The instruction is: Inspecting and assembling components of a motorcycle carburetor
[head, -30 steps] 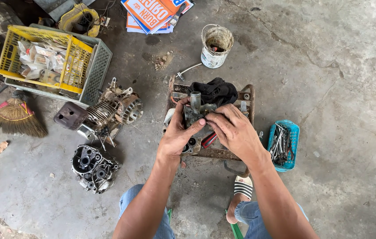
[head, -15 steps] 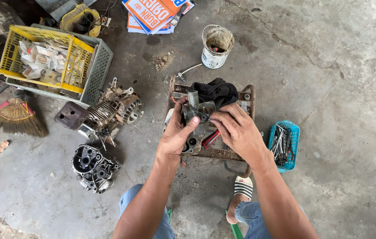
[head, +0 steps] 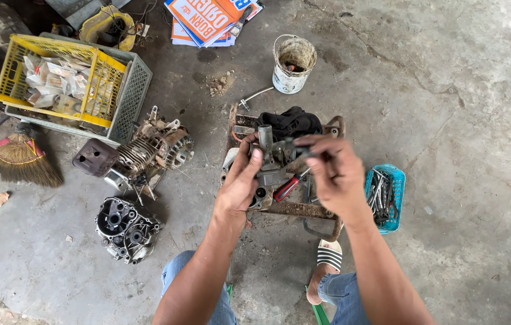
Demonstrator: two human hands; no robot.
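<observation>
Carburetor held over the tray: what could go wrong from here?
1. The left hand alone supports the carburetor while the right hand works a small dark piece at its side. A slip could drop it onto the rusty tray.
2. A loose small piece could fall among the clutter on the tray or onto the concrete floor and be hard to find.
3. The screwdriver lies right under the hands and may get knocked.
</observation>
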